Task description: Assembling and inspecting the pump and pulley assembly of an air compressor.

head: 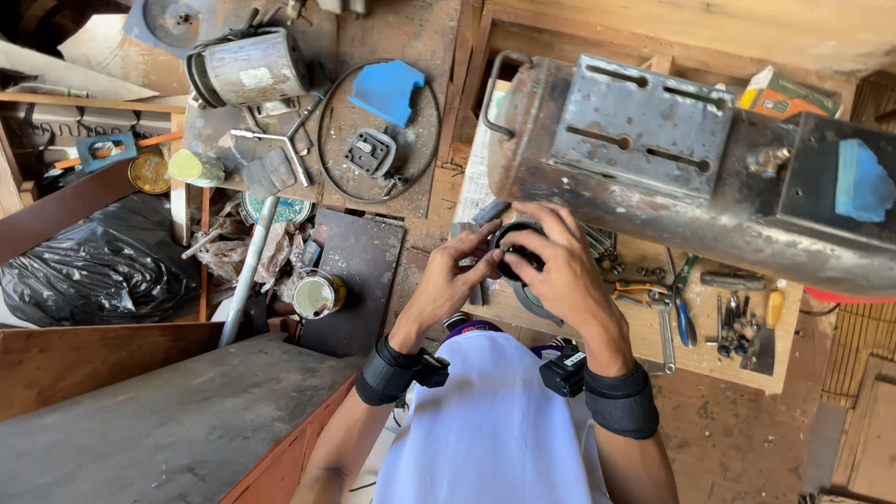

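Gripping a round black part (516,254) from both sides, the left hand (446,280) and right hand (558,271) clench it at chest height, likely for a close look; just beyond lies a rusty tank (653,177), with pliers (679,299) to the right.

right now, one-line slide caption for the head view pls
Both hands, left hand and right hand, grip a round black part beside a rusty metal tank above a tool-strewn workbench.

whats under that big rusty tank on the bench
Under the rusty tank, the wooden bench carries pliers, a wrench and small tools. The tank covers whatever lies further back.
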